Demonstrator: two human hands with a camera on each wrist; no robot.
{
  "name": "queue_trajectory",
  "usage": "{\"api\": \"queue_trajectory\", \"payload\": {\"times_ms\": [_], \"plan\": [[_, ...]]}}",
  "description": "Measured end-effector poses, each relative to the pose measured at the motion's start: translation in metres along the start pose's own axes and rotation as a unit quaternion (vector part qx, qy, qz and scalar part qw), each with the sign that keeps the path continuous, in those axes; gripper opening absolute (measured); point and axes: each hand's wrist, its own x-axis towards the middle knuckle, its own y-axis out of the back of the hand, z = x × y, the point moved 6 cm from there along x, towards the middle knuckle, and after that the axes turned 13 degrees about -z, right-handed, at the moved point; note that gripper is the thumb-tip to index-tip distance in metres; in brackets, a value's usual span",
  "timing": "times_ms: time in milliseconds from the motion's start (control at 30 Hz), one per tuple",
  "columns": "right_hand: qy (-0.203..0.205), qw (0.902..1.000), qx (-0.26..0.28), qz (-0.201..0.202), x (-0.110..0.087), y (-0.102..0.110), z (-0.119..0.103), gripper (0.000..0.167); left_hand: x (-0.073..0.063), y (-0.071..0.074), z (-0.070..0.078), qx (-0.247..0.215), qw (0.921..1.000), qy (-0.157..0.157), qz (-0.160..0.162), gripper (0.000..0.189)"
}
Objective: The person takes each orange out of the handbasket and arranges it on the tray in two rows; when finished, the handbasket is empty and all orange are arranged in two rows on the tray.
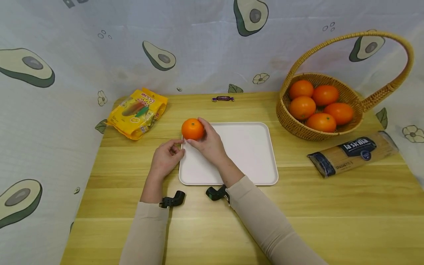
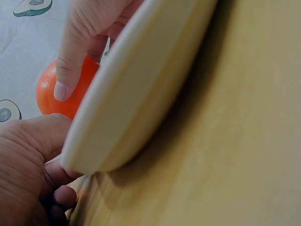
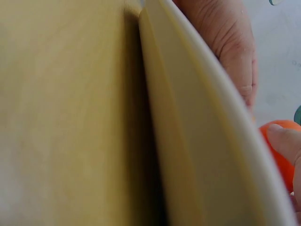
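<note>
My right hand (image 1: pixel 212 145) holds an orange (image 1: pixel 192 129) between thumb and fingers, over the upper left corner of a white rectangular tray (image 1: pixel 245 154). In the left wrist view the right thumb lies on the side of the orange (image 2: pixel 46 89). My left hand (image 1: pixel 163 158) is at the tray's left edge, just below the orange. The left wrist view has its thumb and finger pinching the tray's rim (image 2: pixel 84 141), one above and one beneath. The right wrist view is largely filled by the side of the tray (image 3: pixel 202 122).
A wicker basket (image 1: pixel 288 119) with several oranges and a tall handle stands at the back right. Before it lies a spaghetti pack (image 1: pixel 354 152). A yellow snack bag (image 1: pixel 137 113) is at the back left, and a small wrapped candy (image 1: pixel 223 98) lies behind the tray.
</note>
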Motion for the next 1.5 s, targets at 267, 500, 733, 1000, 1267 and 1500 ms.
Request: {"api": "queue_trajectory", "payload": {"times_ms": [267, 500, 733, 1000, 1267, 1500], "plan": [[-0.001, 1.0000, -0.005, 0.001, 0.000, 0.000, 0.001, 0.086, 0.000, 0.000, -0.001, 0.001, 1.0000, 0.000, 0.000, 0.031], [-0.004, 0.9996, -0.026, -0.008, 0.001, -0.001, 0.002, 0.085, 0.000, -0.001, 0.000, -0.002, 1.0000, 0.001, 0.002, 0.031], [-0.001, 0.9996, -0.027, -0.006, 0.001, -0.001, -0.001, 0.090, -0.001, 0.000, 0.001, -0.006, 1.0000, -0.005, 0.003, 0.032], [-0.005, 0.9998, -0.017, 0.002, -0.003, 0.002, -0.003, 0.094, -0.002, -0.001, 0.001, -0.009, 1.0000, -0.001, -0.001, 0.032], [-0.006, 0.9993, -0.027, 0.025, -0.014, 0.017, -0.012, 0.093, -0.001, -0.002, 0.000, -0.006, 1.0000, 0.002, -0.003, 0.032], [-0.010, 0.9976, -0.048, 0.048, -0.031, 0.055, -0.020, 0.089, 0.000, -0.003, -0.002, -0.010, 0.9999, 0.009, 0.000, 0.032]]}}
